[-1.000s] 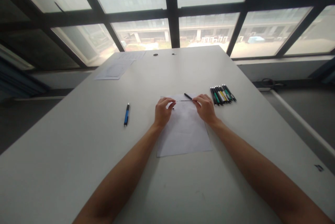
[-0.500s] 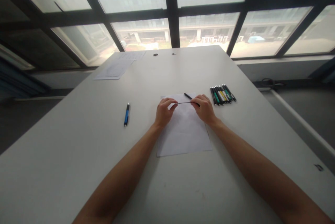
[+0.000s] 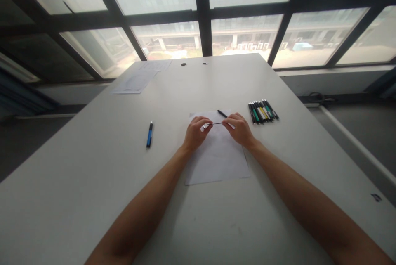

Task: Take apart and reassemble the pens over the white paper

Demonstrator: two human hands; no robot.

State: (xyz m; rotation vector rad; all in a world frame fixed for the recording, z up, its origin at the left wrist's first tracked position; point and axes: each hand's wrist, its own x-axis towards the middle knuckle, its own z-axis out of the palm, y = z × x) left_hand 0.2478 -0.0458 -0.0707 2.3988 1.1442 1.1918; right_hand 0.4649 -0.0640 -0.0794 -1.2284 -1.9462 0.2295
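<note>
A thin dark rod (image 3: 217, 123), like a pen refill, stretches level between my two hands above a white sheet of paper (image 3: 218, 157). My left hand (image 3: 195, 132) pinches its left end, where a small shiny tip shows by the fingers. My right hand (image 3: 240, 129) pinches the other end. Behind the right fingers a black pen part (image 3: 222, 113) lies on the paper's far edge, partly hidden by that hand. To the left of the paper a blue and black pen (image 3: 149, 135) rests on the table.
Several pens (image 3: 263, 112) with black, green, yellow and white barrels lie in a row right of my right hand. More paper sheets (image 3: 134, 81) are at the table's far left. Windows stand beyond the white table (image 3: 93, 166).
Both hands' fingertips have come a little nearer each other along the rod. A shiny tip now shows at my left fingers, and the rod sits slightly lower.
</note>
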